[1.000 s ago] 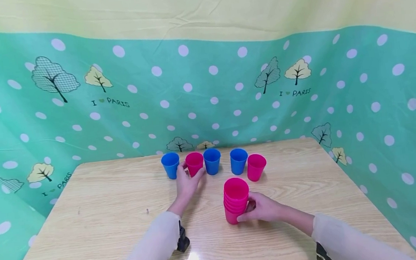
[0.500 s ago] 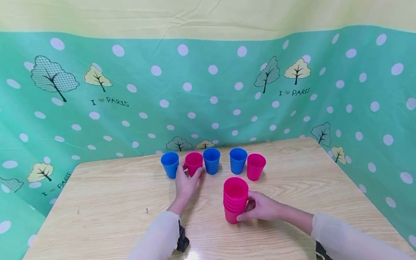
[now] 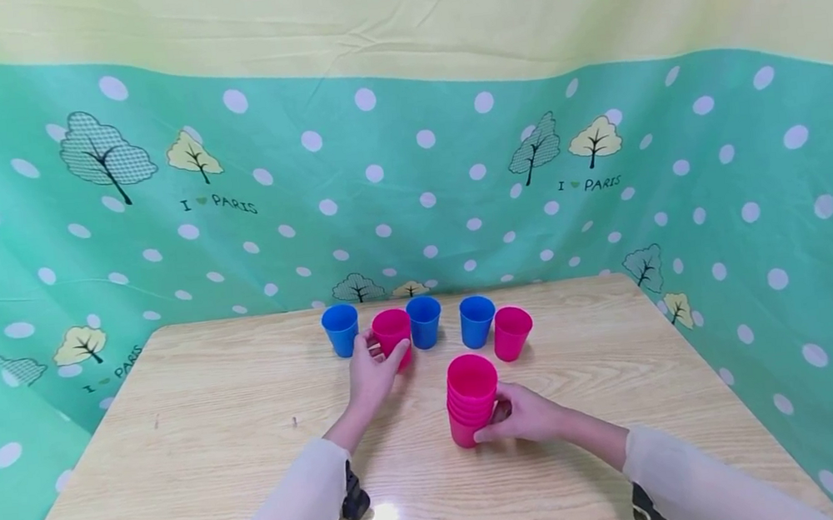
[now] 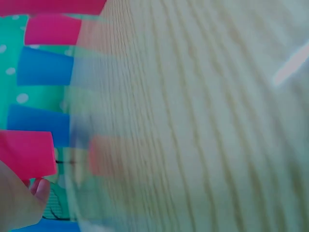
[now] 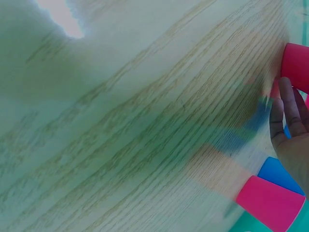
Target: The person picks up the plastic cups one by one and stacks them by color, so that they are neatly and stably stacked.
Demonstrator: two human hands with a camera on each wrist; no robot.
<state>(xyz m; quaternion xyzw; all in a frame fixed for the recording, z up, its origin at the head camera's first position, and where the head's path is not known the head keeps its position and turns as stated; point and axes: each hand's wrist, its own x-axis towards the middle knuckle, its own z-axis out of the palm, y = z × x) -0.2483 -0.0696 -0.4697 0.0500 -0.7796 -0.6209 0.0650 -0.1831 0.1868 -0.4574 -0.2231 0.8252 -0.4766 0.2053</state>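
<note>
A pink cup [image 3: 391, 338] is gripped in my left hand [image 3: 371, 375], thumb on its right side and fingers on its left. In the left wrist view this pink cup [image 4: 26, 153] is lifted slightly off the table. Nearer to me, a stack of several nested pink cups [image 3: 469, 418] stands upright, held low on its right side by my right hand [image 3: 525, 415]. The right wrist view shows the fingers [image 5: 289, 108] against the stack's base [image 5: 297, 67]. Blue cups stand on both sides of the lifted cup: one [image 3: 342, 334] to its left, another [image 3: 426, 326] to its right.
Farther right at the back stand a third blue cup [image 3: 478, 323] and a single pink cup [image 3: 513, 336]. The wooden table [image 3: 216, 447] ends at a green dotted cloth [image 3: 272, 249] hung behind and on the right.
My left hand has drawn the pink cup a little toward me, out of the back row and up off the table. The right hand and its stack stay put.
</note>
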